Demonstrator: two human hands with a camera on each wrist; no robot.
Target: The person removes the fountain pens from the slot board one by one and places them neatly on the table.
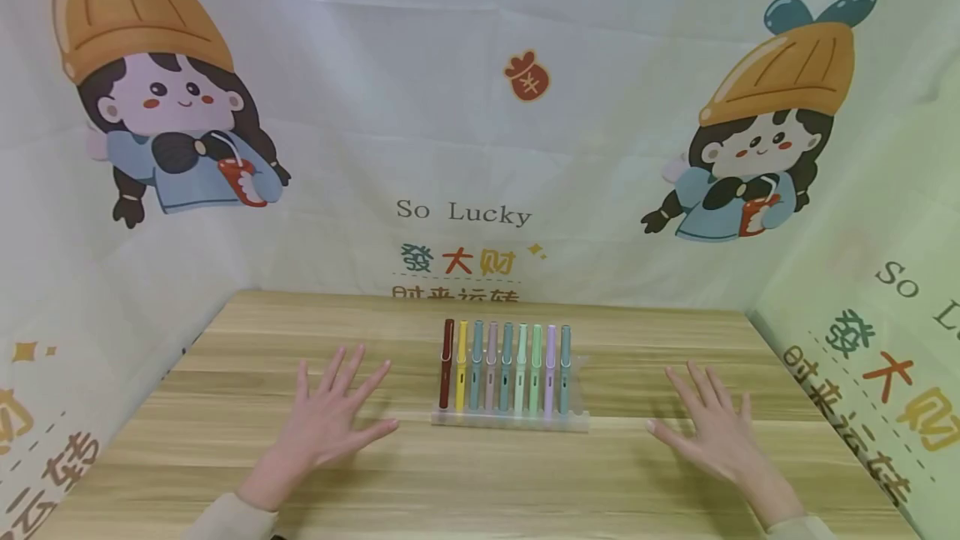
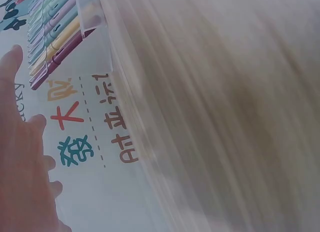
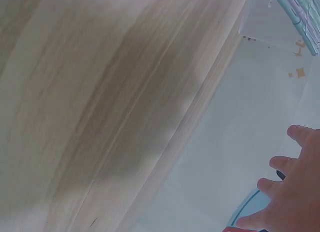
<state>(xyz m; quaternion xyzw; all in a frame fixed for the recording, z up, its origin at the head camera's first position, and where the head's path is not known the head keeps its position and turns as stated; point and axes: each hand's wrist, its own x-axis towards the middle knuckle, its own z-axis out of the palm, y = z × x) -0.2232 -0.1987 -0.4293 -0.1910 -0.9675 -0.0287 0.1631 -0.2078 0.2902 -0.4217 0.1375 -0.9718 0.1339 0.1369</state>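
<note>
Over the wood-grain tabletop (image 1: pixel 525 490), your left hand (image 1: pixel 330 419) and right hand (image 1: pixel 712 432) are spread, fingers apart. Between them, a clear pen rack (image 1: pixel 510 422) on the tabletop holds nine capped pens (image 1: pixel 507 373) in one row.

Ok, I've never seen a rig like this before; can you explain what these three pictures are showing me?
There's no machine here: a person works with two bare hands. The big picture comes from a camera on the head, looking forward and down. The other two come from cameras worn on the wrists: one shows the left hand at its left side, the other the right hand at its lower right. On the wooden table is a see-through rack with nine pens in a row, dark red at the left end. Behind hangs a printed cloth. The hands, fingers spread, are on either side of the rack. Nothing is held.
</note>
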